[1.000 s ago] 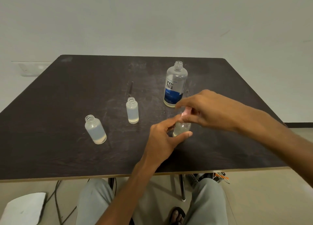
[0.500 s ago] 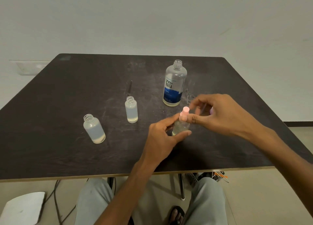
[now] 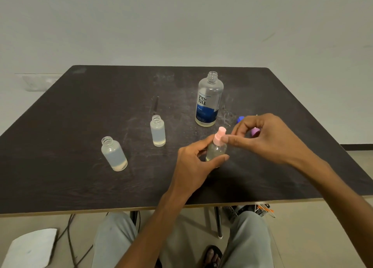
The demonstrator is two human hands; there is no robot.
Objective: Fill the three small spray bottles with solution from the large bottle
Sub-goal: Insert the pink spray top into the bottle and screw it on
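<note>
head view: the pink spray cap (image 3: pixel 220 135) now sits on the neck of the near small bottle (image 3: pixel 215 151). a second ago the right hand (image 3: pixel 268 139) covered that neck; half a second ago the pink top had come into sight, and now the fingers have drawn back a little to its right side. its grip is loosely curled, forefinger tip touching or just beside the cap collar; whether it pinches the cap cannot be told. the left hand (image 3: pixel 193 162) has stayed where it was, its grip curled round the bottle body, thumb in front, holding it upright on the desk (image 3: pixel 60 176).

my reading: this bottle is being capped or has just been capped, so one of three looks near done, though only a shallow pale layer shows in it.

the other two small bottles, the left one (image 3: pixel 114 153) and the middle one (image 3: pixel 158 133), stand open and uncapped, each with a little liquid at the bottom. the large bottle (image 3: pixel 209 100) stands open behind the hands, nearly empty. a blue cap (image 3: pixel 240 118) and a purple cap (image 3: pixel 255 131) lie beside the right hand.

room: the held bottle is well in from the near edge. open desk lies between the bottles and to the left. the large bottle stands near the right hand, so a reach back should go round it.
</note>
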